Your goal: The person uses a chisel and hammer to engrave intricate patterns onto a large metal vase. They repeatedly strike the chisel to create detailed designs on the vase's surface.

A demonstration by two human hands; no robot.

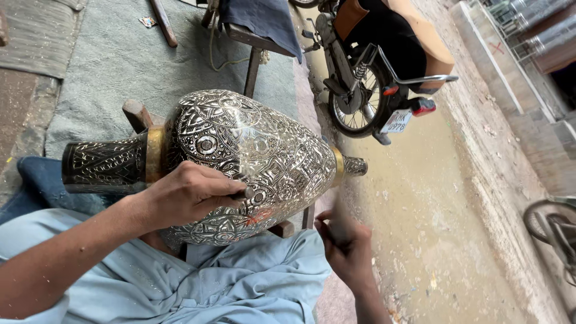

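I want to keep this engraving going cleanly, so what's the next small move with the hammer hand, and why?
Probably bring the right hand in for a light tap on the chisel. The left hand already pins its tip against the engraved metal vase, which lies on its side across the lap, while the right hand is blurred and apart from the tool; whatever it holds cannot be made out.
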